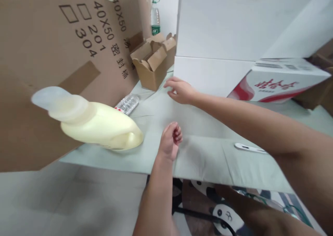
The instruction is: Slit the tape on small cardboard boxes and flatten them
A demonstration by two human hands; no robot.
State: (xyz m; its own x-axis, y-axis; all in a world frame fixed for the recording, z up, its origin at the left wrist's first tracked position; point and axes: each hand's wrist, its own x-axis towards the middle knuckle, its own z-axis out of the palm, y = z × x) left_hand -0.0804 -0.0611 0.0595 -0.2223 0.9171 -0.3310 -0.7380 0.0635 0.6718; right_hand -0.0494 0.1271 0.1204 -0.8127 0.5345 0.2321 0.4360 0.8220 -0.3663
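My left hand [170,140] hovers over the pale green cloth [203,156], its fingers curled into a loose fist with nothing seen in it. Farther forward, my right hand [180,90] reaches leftward with fingers apart, holding nothing. Left of my left hand stands a large pale yellow bottle [101,127] with a translucent cap, looking tilted in this wide view. Behind it, a clear crumpled plastic bottle or wrapper [128,104] lies on the cloth. An open small cardboard box [151,73] is nearest my right hand. A white thermometer-like stick [249,148] lies under my right forearm, partly hidden.
A big printed cardboard carton [52,38] rises at the left. Large white boxes [215,24] block the back, beside a red-and-white carton [281,81]. A green-labelled water bottle [155,19] stands behind the small box. Panda-patterned fabric [205,208] shows below the table edge.
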